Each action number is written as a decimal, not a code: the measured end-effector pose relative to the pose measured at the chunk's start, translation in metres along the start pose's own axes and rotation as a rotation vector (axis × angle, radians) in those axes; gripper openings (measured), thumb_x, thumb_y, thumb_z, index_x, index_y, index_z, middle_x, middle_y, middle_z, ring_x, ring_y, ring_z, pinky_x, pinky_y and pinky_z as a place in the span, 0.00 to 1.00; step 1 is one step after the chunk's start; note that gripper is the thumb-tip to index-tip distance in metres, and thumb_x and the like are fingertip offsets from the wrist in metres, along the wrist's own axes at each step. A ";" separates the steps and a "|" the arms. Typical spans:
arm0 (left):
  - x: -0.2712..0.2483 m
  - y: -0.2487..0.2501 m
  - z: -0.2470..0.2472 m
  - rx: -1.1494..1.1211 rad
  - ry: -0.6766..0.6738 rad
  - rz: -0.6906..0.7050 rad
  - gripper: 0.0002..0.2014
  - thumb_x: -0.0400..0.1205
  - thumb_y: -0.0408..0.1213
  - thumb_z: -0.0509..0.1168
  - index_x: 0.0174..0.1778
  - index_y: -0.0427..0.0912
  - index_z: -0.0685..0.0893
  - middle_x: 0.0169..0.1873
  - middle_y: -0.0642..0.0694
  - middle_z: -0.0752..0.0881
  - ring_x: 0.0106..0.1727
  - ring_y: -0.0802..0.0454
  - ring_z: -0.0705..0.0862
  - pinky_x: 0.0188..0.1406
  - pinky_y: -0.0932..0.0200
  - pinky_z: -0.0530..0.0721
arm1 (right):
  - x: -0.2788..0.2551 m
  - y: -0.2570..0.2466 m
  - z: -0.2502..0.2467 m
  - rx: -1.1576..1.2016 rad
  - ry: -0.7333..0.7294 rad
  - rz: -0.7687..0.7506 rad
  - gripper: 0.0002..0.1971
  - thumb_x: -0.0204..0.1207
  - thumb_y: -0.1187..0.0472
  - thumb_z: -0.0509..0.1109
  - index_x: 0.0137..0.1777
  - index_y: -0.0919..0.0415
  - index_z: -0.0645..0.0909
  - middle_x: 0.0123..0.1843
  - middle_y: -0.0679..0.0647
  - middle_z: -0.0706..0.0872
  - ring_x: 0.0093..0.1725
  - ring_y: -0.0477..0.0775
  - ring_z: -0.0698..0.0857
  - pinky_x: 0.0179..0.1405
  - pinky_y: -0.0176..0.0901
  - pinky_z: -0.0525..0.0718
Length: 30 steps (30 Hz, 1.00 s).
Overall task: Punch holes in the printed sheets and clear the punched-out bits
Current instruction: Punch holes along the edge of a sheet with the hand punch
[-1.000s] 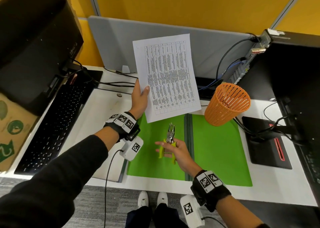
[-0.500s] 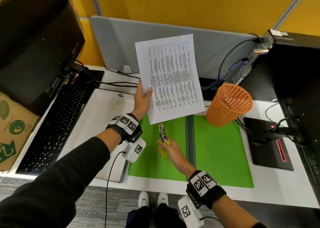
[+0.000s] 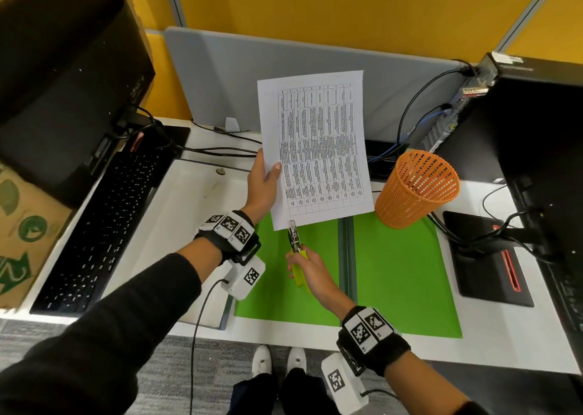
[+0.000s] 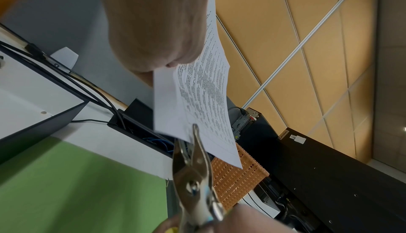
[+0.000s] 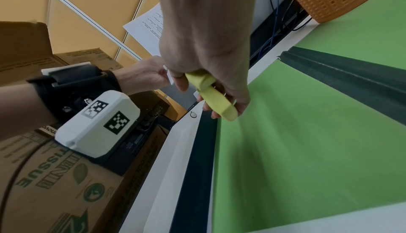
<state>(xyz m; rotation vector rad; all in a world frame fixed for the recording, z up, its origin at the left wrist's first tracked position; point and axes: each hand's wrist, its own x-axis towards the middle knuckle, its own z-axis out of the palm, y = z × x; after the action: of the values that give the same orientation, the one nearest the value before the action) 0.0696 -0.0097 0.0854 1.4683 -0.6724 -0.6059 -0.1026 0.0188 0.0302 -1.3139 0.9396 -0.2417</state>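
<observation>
Nearest the body, over the green mat (image 3: pixel 400 266), the right hand (image 3: pixel 310 271) is curled round the yellow handles of the punch (image 3: pixel 296 247). A second ago that tool lay flatter and lower, its nose short of the paper; now it has turned upright and climbed, so the steel tip meets the bottom edge of the sheet (image 3: pixel 315 149) near its left corner. In the left wrist view the metal head straddles that edge, one blade in front of the paper and one behind. Whether the squeeze has begun I cannot tell; no hole shows yet. I judge this the seating step before the first punch, with the clearing of bits all to come.

The punch's long axis runs away from the person, handles toward the body, nose toward the partition and slightly left.

Further out, the left hand (image 3: pixel 263 184) pinches the sheet by its left edge, thumb on the printed face, and holds it in the air above the desk; it has shifted the page a little to the right. The sheet's long axis stands nearly upright, leaning slightly left, its printed face toward the camera.

Beyond and to the right, an orange basket (image 3: pixel 416 190) stands tilted at the mat's far corner, close to the sheet's lower right corner.
</observation>
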 end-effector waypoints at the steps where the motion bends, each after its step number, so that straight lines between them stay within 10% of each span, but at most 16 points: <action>1: -0.001 0.000 0.000 0.000 0.002 0.004 0.21 0.86 0.28 0.56 0.76 0.36 0.65 0.66 0.46 0.77 0.66 0.52 0.77 0.71 0.52 0.75 | 0.000 0.000 0.000 -0.018 0.005 -0.003 0.04 0.76 0.63 0.62 0.41 0.60 0.75 0.32 0.51 0.77 0.30 0.49 0.77 0.29 0.40 0.73; 30: -0.021 -0.087 0.013 -0.044 -0.094 -0.190 0.20 0.86 0.30 0.58 0.70 0.54 0.66 0.68 0.47 0.77 0.70 0.50 0.77 0.74 0.44 0.73 | 0.021 0.089 0.018 -0.074 0.240 0.146 0.16 0.77 0.65 0.61 0.28 0.56 0.66 0.22 0.48 0.68 0.21 0.47 0.64 0.23 0.43 0.62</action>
<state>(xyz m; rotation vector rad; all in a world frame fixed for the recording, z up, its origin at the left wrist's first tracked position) 0.0488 -0.0045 -0.0027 1.4795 -0.5915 -0.8356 -0.1079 0.0437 -0.0593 -1.2957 1.2526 -0.2576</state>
